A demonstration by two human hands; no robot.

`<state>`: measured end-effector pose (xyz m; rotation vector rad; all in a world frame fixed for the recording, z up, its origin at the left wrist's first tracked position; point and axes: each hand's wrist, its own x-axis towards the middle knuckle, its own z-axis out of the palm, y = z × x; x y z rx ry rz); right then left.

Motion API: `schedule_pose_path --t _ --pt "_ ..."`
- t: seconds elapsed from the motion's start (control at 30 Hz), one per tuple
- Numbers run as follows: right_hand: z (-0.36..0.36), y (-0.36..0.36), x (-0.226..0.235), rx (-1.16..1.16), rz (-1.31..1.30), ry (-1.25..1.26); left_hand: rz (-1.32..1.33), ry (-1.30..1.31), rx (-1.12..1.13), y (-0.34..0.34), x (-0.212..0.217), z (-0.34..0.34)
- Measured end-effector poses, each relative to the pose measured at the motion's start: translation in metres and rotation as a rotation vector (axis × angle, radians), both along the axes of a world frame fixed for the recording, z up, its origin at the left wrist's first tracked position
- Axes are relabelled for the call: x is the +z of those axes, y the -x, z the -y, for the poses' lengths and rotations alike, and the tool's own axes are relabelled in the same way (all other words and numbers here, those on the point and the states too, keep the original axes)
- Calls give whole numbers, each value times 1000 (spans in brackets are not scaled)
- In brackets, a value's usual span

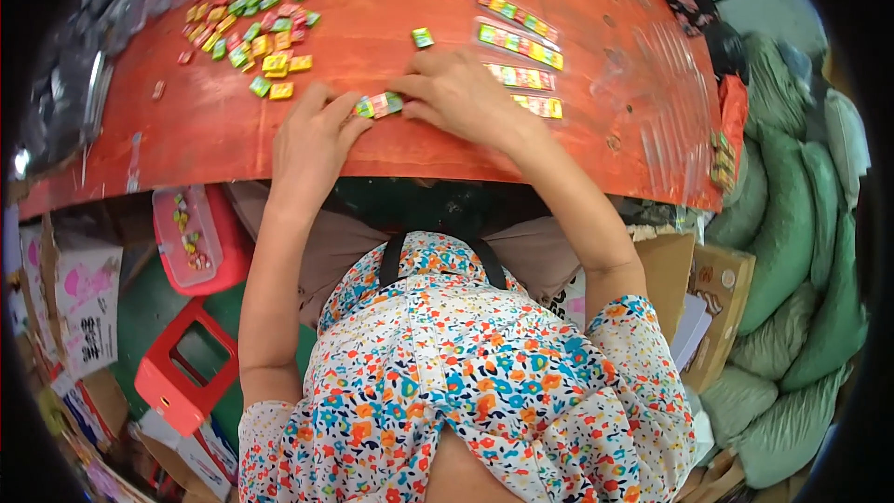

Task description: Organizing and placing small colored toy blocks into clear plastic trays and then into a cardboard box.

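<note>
A short row of small wrapped candies (379, 105), green, red and yellow, lies on the red table between my hands. The thumb and fingers of my left hand (317, 130) are closed on its left end. My right hand (461, 98) pinches the right end, its fingers hiding part of the row. One green candy (423, 37) sits apart, just beyond my right knuckles. To the right, several clear strips filled with candies (520, 42) lie stacked one behind another; my right hand overlaps the nearest ones. Up and to the left spreads a loose pile of candies (251, 33).
Clear empty plastic trays (675, 107) lie along the table's right side, more clear plastic (70, 98) at the far left. Below the table edge stand a tub of candies (189, 237), a red stool (186, 368) and cardboard boxes (722, 307). Green sacks (787, 214) fill the right.
</note>
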<state>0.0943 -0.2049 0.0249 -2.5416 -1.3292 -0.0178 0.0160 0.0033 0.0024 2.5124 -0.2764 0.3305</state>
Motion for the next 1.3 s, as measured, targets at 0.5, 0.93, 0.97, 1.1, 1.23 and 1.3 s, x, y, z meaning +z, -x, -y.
schedule_pose_path --t 0.5,0.93,0.97,1.1,1.23,1.3 --pt "121 33 27 -285 56 -147 93 48 -251 -29 21 107" --pt "63 62 -7 -248 57 -269 -48 -85 -98 18 25 57" --pt "47 57 -11 -234 104 -271 -47 -86 -97 16 24 45" --pt "-4 34 -21 -171 199 -245 -37 -141 2 7 22 1" --pt "-8 31 -11 -161 108 -177 -95 -162 41 7 26 -12" --pt "16 28 5 -292 -21 -241 -85 -171 70 3 28 -6"
